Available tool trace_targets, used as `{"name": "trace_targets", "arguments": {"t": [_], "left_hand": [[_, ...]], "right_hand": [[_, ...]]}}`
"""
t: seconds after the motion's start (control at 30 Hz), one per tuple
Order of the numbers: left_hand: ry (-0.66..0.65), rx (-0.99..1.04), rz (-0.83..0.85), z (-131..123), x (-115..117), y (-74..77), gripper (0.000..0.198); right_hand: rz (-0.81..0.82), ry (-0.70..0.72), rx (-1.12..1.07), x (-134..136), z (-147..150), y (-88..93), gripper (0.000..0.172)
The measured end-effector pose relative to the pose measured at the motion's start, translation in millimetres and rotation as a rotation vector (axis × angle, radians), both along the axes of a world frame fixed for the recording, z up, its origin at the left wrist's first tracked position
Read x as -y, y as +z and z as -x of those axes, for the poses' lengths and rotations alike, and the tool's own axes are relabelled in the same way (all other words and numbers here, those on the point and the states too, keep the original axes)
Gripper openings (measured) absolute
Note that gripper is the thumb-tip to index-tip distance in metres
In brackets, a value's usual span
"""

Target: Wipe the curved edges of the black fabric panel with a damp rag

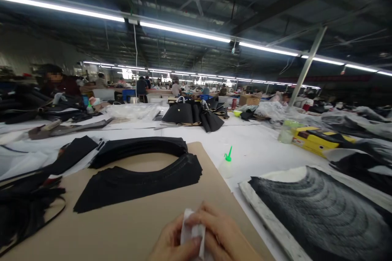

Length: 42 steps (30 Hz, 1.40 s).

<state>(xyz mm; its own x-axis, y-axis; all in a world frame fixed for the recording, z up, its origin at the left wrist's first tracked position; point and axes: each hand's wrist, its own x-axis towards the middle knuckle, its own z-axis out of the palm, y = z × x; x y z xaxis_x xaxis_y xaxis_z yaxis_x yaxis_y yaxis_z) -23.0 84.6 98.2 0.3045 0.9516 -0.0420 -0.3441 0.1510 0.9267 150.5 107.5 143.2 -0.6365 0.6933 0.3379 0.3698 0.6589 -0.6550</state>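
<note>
Both my hands meet low in the view, over the front of a brown board (128, 220). Between them is a crumpled white cloth or paper (192, 232); which of the two it is I cannot tell. My left hand (174, 238) wraps it from the left, while the fingers of my right hand (220, 228) press on it from the right. Beyond the hands, a curved black piece of material (143, 181) lies flat on the board. Behind that rests a stack of similar curved black pieces (137, 147).
A glue bottle with a green nozzle (227, 163) stands right of the board. Farther right lie a white slab (272, 228) bearing overlapping black pieces (321, 208), a yellow box (317, 140) and a jar (288, 131). Black strips (27, 208) heap at left. Co-workers are in the background.
</note>
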Motion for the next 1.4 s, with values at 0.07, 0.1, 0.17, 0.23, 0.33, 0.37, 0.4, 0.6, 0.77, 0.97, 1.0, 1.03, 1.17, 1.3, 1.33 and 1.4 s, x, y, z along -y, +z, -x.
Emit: {"name": "trace_targets", "arguments": {"t": [0.07,0.1,0.17,0.23,0.33,0.37,0.4,0.6,0.77,0.97,1.0,1.03,1.17,1.3,1.33,1.4], "left_hand": [[-0.035,0.048,0.014,-21.7,-17.6,4.1,0.059],[-0.031,0.039,-0.007,-32.4,-25.5,5.2,0.057],[-0.002,-0.007,-0.099,-54.6,-39.3,6.4,0.051],[-0.004,-0.086,-0.197,-76.0,-51.8,7.8,0.047],[-0.167,-0.338,-0.312,-97.8,-76.9,13.6,0.044],[-0.205,-0.45,-0.352,-101.4,-89.5,16.4,0.044],[-0.211,-0.565,-0.396,-103.8,-104.8,19.2,0.043],[0.127,-0.838,-0.54,-127.7,-220.9,11.3,0.035],[0.146,-0.953,-0.607,-161.1,-258.4,-14.3,0.035],[0.196,-1.048,-0.792,-145.2,-217.8,-0.2,0.05],[0.2,-1.066,-0.844,-136.1,-206.5,6.4,0.054],[0.198,-1.086,-0.898,-125.9,-194.2,12.9,0.054],[0.186,-1.191,-1.082,-78.9,-138.2,26.1,0.043],[0.232,-1.284,-1.185,-36.7,-89.3,13.0,0.041],[0.254,-1.3,-1.2,-28.8,-80.5,8.0,0.043],[0.298,-1.322,-1.224,-16.4,-66.6,-0.7,0.045]], "right_hand": [[-0.003,-0.097,-0.075,-2.2,-18.5,-9.6,0.037],[0.007,-0.181,-0.131,-5.1,-27.8,-14.7,0.041],[0.051,-0.332,-0.249,-11.9,-43.8,-24.2,0.049],[0.163,-0.393,-0.36,-17.9,-56.8,-32.4,0.048],[0.411,-0.46,-0.545,-26.1,-80.4,-42.7,0.048],[0.455,-0.514,-0.611,-29.4,-91.0,-46.0,0.049],[0.455,-0.583,-0.67,-33.1,-102.6,-49.3,0.048],[0.214,-0.9,-0.602,-51.1,-145.7,-56.7,0.044],[0.315,-0.812,-0.478,-49.9,-132.6,-39.6,0.04],[0.597,-0.731,-0.771,-45.2,-122.2,-18.0,0.031],[0.67,-0.72,-0.813,-42.9,-118.8,-15.7,0.034],[0.749,-0.704,-0.857,-39.6,-114.4,-13.7,0.036],[0.937,-0.62,-0.965,-18.3,-90.7,-10.7,0.042],[0.954,-0.612,-0.967,7.5,-66.6,-20.5,0.041],[0.967,-0.602,-0.963,13.2,-61.6,-24.6,0.041],[1.004,-0.566,-0.967,23.2,-52.9,-32.9,0.039]]}}
